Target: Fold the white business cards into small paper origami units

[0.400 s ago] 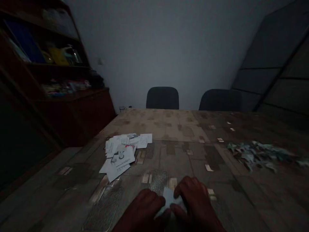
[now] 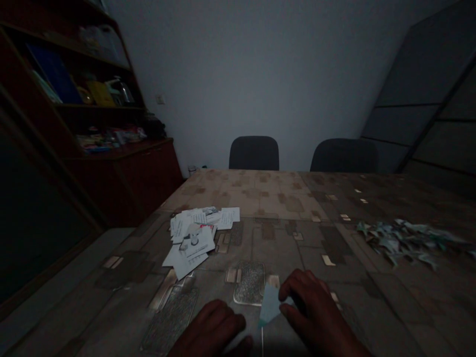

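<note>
A small folded piece of pale bluish paper [image 2: 270, 303] with a greenish corner is pinched between the thumb and fingers of my right hand [image 2: 312, 310]. To its left, my left hand [image 2: 213, 327] is apart from that paper, low over the table. Its fingers are loosely bent, with a gap between index finger and thumb. Something pale shows in that gap; dim light hides whether it is paper or tablecloth. A loose pile of white printed paper sheets [image 2: 195, 243] lies ahead and to the left. On the right is a heap of folded greenish-white paper pieces [image 2: 403, 240].
A patterned brown cloth covers the table [image 2: 256, 191]. Two dark chairs [image 2: 254, 152] stand at its far side, before a plain wall. On the left is a reddish-brown cabinet [image 2: 147, 171] with loaded shelves. A grey panelled unit [image 2: 405, 94] rises at the right.
My left hand has come off the paper and moved slightly left. My right hand keeps the paper and has shifted a little right. The view has turned slightly left.
</note>
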